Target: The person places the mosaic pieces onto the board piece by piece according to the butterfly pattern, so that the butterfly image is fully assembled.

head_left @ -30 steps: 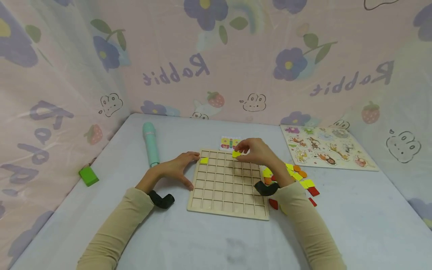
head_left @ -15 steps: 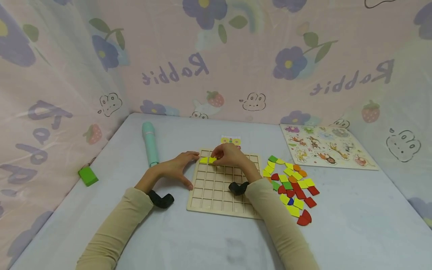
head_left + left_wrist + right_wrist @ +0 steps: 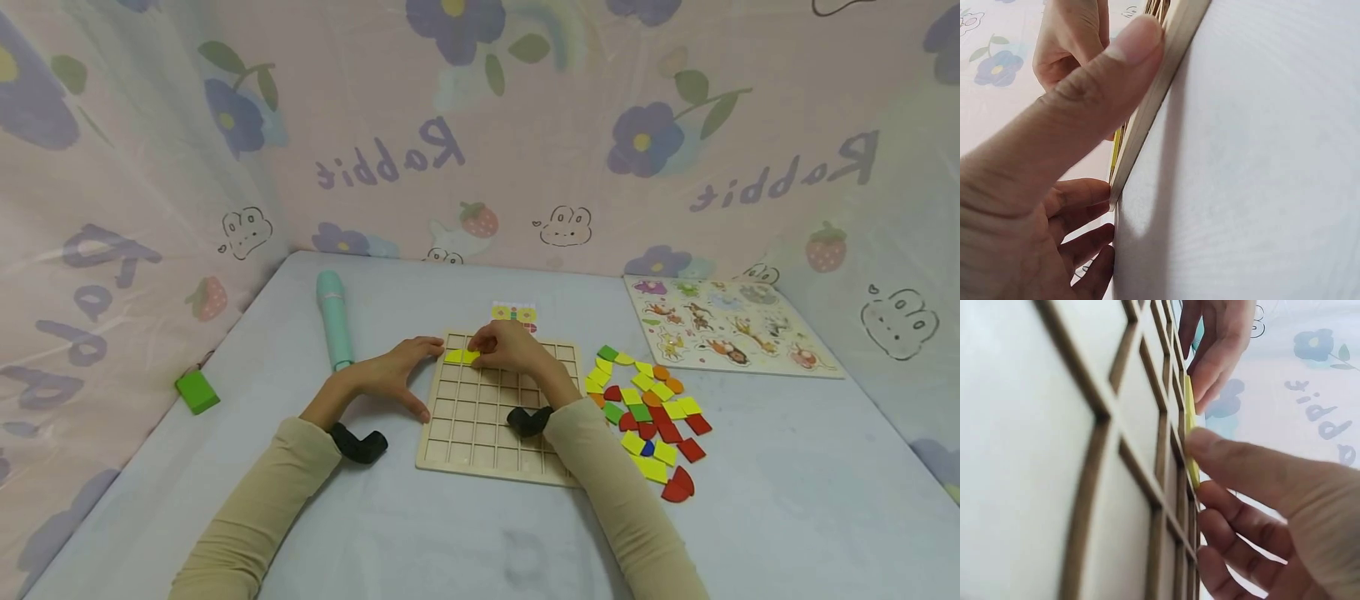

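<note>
Right hand pinches a yellow tile — yellow square just beside, nine o'clock, toward the spread left hand.

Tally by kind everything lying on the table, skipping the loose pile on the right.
Grid board: 1
Yellow tiles on the grid: 2
Picture card: 1
Animal puzzle board: 1
Teal microphone: 1
Green block: 1
Total: 7

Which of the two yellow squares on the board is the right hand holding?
The one farther right: the right hand pinches that yellow square. The other square, nearer the left edge of the board, is outside that grip.
</note>
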`<state>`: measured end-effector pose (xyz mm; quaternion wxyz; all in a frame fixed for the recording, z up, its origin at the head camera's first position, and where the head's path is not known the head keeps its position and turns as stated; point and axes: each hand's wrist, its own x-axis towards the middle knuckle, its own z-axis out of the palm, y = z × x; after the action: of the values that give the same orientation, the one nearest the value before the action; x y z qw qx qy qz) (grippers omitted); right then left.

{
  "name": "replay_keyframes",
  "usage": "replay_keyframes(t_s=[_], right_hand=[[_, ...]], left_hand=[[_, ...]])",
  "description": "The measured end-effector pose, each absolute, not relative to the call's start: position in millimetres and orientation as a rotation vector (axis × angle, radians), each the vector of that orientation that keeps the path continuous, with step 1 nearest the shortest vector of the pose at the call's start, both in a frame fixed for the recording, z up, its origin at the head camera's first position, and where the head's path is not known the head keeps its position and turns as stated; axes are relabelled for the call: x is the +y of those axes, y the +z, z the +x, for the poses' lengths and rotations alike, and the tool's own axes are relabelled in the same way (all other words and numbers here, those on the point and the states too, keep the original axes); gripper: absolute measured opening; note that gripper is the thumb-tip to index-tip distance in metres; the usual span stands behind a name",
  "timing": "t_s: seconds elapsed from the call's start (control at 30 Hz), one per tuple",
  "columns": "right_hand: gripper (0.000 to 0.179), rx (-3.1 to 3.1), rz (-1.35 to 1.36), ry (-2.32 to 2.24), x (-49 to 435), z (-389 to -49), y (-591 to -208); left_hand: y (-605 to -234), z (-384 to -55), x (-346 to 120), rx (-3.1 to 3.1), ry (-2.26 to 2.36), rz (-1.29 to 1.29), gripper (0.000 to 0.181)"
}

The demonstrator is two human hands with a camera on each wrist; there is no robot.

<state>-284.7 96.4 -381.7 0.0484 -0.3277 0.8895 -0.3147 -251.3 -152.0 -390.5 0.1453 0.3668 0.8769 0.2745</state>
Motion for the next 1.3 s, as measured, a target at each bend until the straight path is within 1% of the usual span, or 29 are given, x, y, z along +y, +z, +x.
replay_keyframes(t_s=[0.13, 0.2, 0.3, 0.4, 0.57, 0.7, 0.8, 0.93, 1.03, 1.13, 1.3], right_hand=[[0.027, 2.739, -1.055, -0.916, 106.3, -282.3, -375.7], [0.025, 2.752, -1.075, -0.906, 116.4, -280.2, -370.9], [0.021, 2.774, -1.087, -0.919, 138.6, -276.6, -364.2], [0.020, 2.814, -1.045, -0.926, 168.0, -271.8, -359.2], [0.021, 2.939, -0.873, -0.849, 222.5, -264.5, -357.8], [0.022, 2.998, -0.653, -0.818, 259.7, -258.9, -359.2], [0.025, 2.986, -0.467, -0.790, 278.4, -254.7, -358.9], [0.030, 2.940, -0.290, -0.708, 291.8, -253.5, -361.2], [0.032, 2.914, -0.242, -0.679, 295.8, -255.5, -365.8], [0.033, 2.898, -0.254, -0.694, 296.2, -257.3, -369.3], [0.028, 2.915, -0.401, -0.691, 296.4, -259.9, -372.8]], left_hand=[[-389.6, -250.5, -152.1, 2.535, 0.784, 1.057, 0.102], [-389.3, -250.3, -152.1, 2.540, 0.780, 1.058, 0.102], [-389.7, -250.9, -151.6, 2.542, 0.773, 1.056, 0.103], [-390.0, -251.3, -150.7, 2.535, 0.775, 1.057, 0.103], [-391.3, -250.8, -149.6, 2.539, 0.765, 1.059, 0.103], [-392.1, -249.9, -150.6, 2.554, 0.743, 1.043, 0.103], [-392.4, -249.7, -151.5, 2.555, 0.745, 1.034, 0.103], [-391.9, -249.6, -152.1, 2.555, 0.751, 1.036, 0.103], [-390.9, -249.5, -152.0, 2.549, 0.761, 1.048, 0.102], [-390.8, -249.8, -151.8, 2.547, 0.761, 1.060, 0.101], [-391.3, -250.7, -151.7, 2.554, 0.751, 1.068, 0.101]])
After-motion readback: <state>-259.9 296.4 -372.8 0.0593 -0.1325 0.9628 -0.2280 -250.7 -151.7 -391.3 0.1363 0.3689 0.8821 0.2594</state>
